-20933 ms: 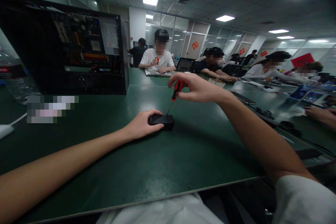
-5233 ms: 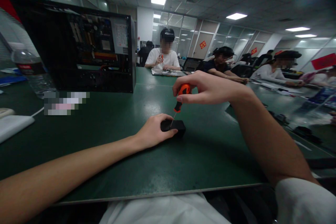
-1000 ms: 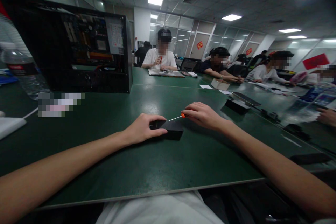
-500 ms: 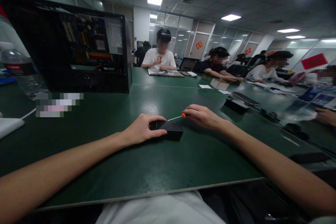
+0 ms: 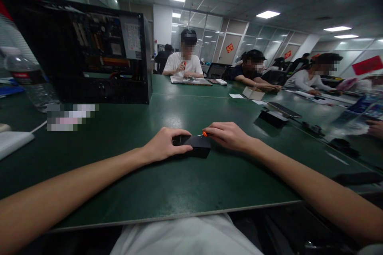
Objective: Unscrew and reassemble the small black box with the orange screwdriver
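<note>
My left hand (image 5: 164, 144) grips the left end of a black box-shaped item (image 5: 197, 143) lying on the green table (image 5: 155, 191), thumb along its near side and fingers on its far side. In my right hand (image 5: 230, 135), pinched between thumb and fingers, is a screwdriver (image 5: 204, 134) with an orange handle. Its thin metal shaft points left over the top of the black item. Whether the tip goes into it cannot be made out. Most of the handle is hidden by my fingers.
An open computer case (image 5: 104, 55) stands at the left, beside a plastic bottle (image 5: 30, 79) and a white device (image 5: 14, 143). To the right lie a dark box (image 5: 272, 118), a small carton (image 5: 253, 93) and black cables (image 5: 341, 147). Several people sit around the table.
The screwdriver and my right hand have moved slightly left and down, so less of the shaft shows. My left hand keeps its hold on the black item. The view has shifted a little.
</note>
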`<state>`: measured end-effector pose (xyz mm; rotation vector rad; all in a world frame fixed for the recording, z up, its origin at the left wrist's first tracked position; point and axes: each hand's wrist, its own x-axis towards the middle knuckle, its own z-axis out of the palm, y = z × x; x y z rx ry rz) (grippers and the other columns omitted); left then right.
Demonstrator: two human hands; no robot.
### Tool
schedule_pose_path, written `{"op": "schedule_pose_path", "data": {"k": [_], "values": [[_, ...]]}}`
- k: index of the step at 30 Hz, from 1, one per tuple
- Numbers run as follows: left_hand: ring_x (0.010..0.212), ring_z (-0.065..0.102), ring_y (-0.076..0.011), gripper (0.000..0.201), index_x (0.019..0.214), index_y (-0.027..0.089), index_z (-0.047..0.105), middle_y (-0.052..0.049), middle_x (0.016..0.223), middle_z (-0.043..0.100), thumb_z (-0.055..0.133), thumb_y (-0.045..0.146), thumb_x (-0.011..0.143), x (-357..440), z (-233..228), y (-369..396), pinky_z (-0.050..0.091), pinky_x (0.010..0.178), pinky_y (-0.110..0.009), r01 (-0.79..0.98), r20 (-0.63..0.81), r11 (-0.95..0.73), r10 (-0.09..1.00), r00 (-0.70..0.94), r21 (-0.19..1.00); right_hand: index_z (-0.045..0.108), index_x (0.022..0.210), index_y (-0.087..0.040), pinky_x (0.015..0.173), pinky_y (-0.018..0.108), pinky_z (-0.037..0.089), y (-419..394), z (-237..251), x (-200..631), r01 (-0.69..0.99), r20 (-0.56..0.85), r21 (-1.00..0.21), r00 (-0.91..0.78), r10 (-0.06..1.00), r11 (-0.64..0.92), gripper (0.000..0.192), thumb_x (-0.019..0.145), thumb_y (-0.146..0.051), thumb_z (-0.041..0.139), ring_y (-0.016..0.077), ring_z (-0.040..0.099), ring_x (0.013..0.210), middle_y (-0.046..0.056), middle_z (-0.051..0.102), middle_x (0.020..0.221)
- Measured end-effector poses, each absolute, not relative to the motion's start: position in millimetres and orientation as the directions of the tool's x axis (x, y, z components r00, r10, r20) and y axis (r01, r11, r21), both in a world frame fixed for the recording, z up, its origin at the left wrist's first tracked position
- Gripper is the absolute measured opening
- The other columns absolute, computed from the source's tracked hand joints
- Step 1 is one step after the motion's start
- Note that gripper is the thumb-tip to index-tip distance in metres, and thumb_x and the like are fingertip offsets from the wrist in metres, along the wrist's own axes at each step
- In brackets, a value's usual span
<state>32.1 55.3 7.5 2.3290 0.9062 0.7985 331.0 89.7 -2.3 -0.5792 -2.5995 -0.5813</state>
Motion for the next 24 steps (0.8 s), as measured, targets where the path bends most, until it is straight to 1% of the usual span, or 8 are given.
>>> {"op": "schedule_pose_path", "data": {"k": [7, 11, 14, 15, 17, 21, 22, 24], "values": [[0.083, 0.070, -0.0206, 0.043, 0.115, 0.014, 0.074, -0.006, 0.099, 0.078, 0.076, 0.044, 0.083, 32.1, 7.2, 55.3, 0.052, 0.078, -0.028, 0.418, 0.336, -0.643, 0.725, 0.601, 0.641, 0.058, 0.131, -0.017, 0.064, 0.024, 0.046, 86.9, -7.0, 333.1, 0.414, 0.472, 0.199, -0.835, 0.283, 0.888, 0.032, 0.103, -0.024, 0.045, 0.0133, 0.063, 0.075, 0.007, 0.069, 0.093], [0.085, 0.070, -0.0214, 0.044, 0.116, 0.015, 0.075, -0.006, 0.100, 0.078, 0.076, 0.043, 0.083, 32.4, 6.9, 55.4, 0.052, 0.079, -0.029, 0.424, 0.339, -0.634, 0.737, 0.585, 0.647, 0.059, 0.132, -0.016, 0.063, 0.023, 0.044, 85.5, -5.7, 331.1, 0.401, 0.474, 0.059, -0.817, 0.328, 0.914, 0.033, 0.102, -0.024, 0.045, 0.0125, 0.061, 0.072, 0.007, 0.067, 0.091], [0.084, 0.070, -0.0215, 0.044, 0.116, 0.014, 0.075, -0.007, 0.100, 0.079, 0.076, 0.042, 0.082, 32.4, 7.0, 55.7, 0.053, 0.080, -0.030, 0.438, 0.333, -0.616, 0.756, 0.564, 0.655, 0.062, 0.129, -0.015, 0.066, 0.023, 0.046, 85.7, -3.8, 328.8, 0.390, 0.452, -0.070, -0.809, 0.377, 0.918, 0.033, 0.103, -0.025, 0.044, 0.0128, 0.061, 0.073, 0.007, 0.066, 0.089], [0.084, 0.070, -0.0216, 0.044, 0.116, 0.014, 0.075, -0.007, 0.100, 0.079, 0.076, 0.042, 0.082, 32.4, 7.1, 55.7, 0.053, 0.080, -0.030, 0.440, 0.332, -0.612, 0.758, 0.561, 0.657, 0.063, 0.128, -0.015, 0.067, 0.023, 0.046, 86.3, -3.0, 328.8, 0.387, 0.443, -0.091, -0.810, 0.385, 0.918, 0.033, 0.103, -0.026, 0.044, 0.0130, 0.062, 0.074, 0.007, 0.066, 0.089], [0.084, 0.070, -0.0217, 0.044, 0.116, 0.014, 0.075, -0.007, 0.100, 0.079, 0.076, 0.042, 0.082, 32.7, 7.2, 55.6, 0.053, 0.079, -0.030, 0.433, 0.333, -0.615, 0.755, 0.565, 0.659, 0.063, 0.127, -0.016, 0.066, 0.024, 0.046, 87.8, -1.1, 330.1, 0.402, 0.438, -0.051, -0.814, 0.382, 0.914, 0.032, 0.103, -0.026, 0.045, 0.0133, 0.062, 0.075, 0.008, 0.067, 0.091], [0.086, 0.071, -0.0221, 0.045, 0.117, 0.014, 0.075, -0.007, 0.102, 0.079, 0.077, 0.042, 0.082, 33.6, 6.7, 55.5, 0.053, 0.079, -0.030, 0.415, 0.340, -0.621, 0.747, 0.572, 0.665, 0.062, 0.128, -0.017, 0.059, 0.024, 0.040, 88.0, 0.4, 332.7, 0.459, 0.471, 0.221, -0.823, 0.318, 0.860, 0.032, 0.103, -0.026, 0.045, 0.0125, 0.061, 0.070, 0.007, 0.069, 0.091], [0.087, 0.071, -0.0223, 0.045, 0.117, 0.014, 0.075, -0.007, 0.103, 0.079, 0.077, 0.042, 0.082, 33.7, 6.4, 55.7, 0.053, 0.080, -0.030, 0.414, 0.338, -0.617, 0.749, 0.569, 0.670, 0.062, 0.129, -0.017, 0.058, 0.024, 0.039, 87.1, -0.1, 332.2, 0.467, 0.477, 0.261, -0.823, 0.308, 0.845, 0.032, 0.103, -0.026, 0.045, 0.0123, 0.060, 0.069, 0.007, 0.069, 0.090], [0.089, 0.071, -0.0226, 0.045, 0.117, 0.014, 0.075, -0.007, 0.104, 0.079, 0.078, 0.041, 0.081, 33.4, 5.8, 56.2, 0.053, 0.081, -0.030, 0.410, 0.330, -0.606, 0.755, 0.567, 0.681, 0.061, 0.129, -0.016, 0.058, 0.025, 0.039, 85.0, -2.1, 329.3, 0.474, 0.487, 0.266, -0.818, 0.307, 0.839, 0.033, 0.103, -0.025, 0.044, 0.0124, 0.060, 0.069, 0.007, 0.069, 0.089]]}}
